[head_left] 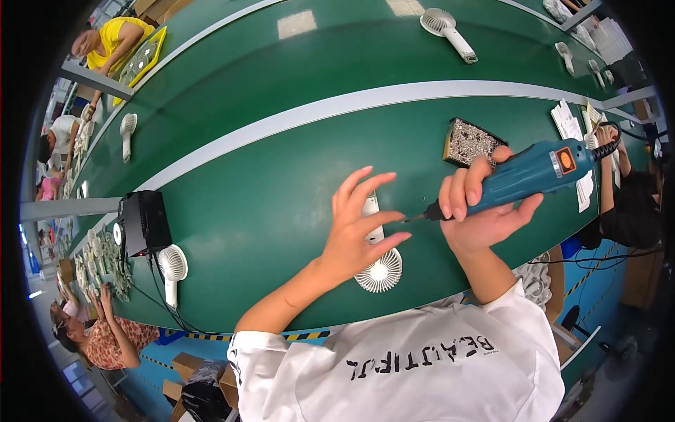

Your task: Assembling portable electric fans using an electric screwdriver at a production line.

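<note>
My right hand (pixel 478 211) grips a teal electric screwdriver (pixel 534 171) with an orange switch, its bit pointing left toward the handle of a white hand-held fan (pixel 378 271). The fan lies on the green belt, head toward me, handle away. My left hand (pixel 358 228) rests on the fan's handle, thumb and a finger pinched near the bit tip, the other fingers spread. Whether a screw sits between the fingers is too small to tell.
A tray of small screws (pixel 472 142) lies just behind the screwdriver. A black box (pixel 144 221) and another white fan (pixel 172 271) are at the left. More fans (pixel 447 28) lie on the far belt (pixel 281 148). Other people work at both ends.
</note>
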### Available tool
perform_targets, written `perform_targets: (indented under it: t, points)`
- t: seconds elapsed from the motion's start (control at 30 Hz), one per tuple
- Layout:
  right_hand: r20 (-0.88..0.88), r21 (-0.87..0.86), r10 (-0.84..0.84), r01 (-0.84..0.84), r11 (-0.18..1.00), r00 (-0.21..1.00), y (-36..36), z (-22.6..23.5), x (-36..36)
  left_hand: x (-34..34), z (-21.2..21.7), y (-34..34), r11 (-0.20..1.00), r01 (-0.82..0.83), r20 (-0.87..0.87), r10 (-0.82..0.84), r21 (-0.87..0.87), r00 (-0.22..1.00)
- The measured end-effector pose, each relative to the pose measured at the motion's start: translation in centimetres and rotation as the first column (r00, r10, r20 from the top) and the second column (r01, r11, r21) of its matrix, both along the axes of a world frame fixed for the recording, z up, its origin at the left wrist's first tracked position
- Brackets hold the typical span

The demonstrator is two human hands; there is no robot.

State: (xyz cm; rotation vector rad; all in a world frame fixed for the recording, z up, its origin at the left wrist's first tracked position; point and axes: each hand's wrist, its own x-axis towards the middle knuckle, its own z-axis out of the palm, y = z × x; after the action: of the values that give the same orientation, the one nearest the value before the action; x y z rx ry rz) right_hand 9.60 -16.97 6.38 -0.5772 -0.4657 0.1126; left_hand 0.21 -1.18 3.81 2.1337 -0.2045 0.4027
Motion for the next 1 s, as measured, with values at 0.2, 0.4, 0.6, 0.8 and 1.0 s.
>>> perform_targets:
  t: [0.2,0.4,0.6,0.8,1.0]
  points:
    - [-0.003,-0.021,0.104,-0.104,0.994,0.995,1.2,-1.5,-0.4,-0.1,-3.1,0.3,0.993,0.027,0.005,-0.026,-0.111,1.0]
    - [0.109,-0.321,0.103,-0.063,0.945,0.989,4.5,-2.8,-0.2,0.3,-3.6,0.4,0.987,-0.158,0.012,0.159,-0.023,0.987]
    - [0.094,-0.404,0.111,-0.064,0.912,0.989,5.9,-3.3,-0.2,-0.1,-4.5,0.3,0.972,-0.226,-0.021,0.225,-0.059,0.974]
    - [0.086,-0.455,0.125,-0.073,0.888,0.988,6.4,-3.7,-0.3,0.0,-4.6,0.2,0.959,-0.235,-0.057,0.228,-0.159,0.972]
    - [0.17,-0.426,0.243,-0.151,0.892,0.955,6.5,-4.0,-0.7,0.0,-4.6,0.2,0.955,-0.241,-0.061,0.233,-0.172,0.97]
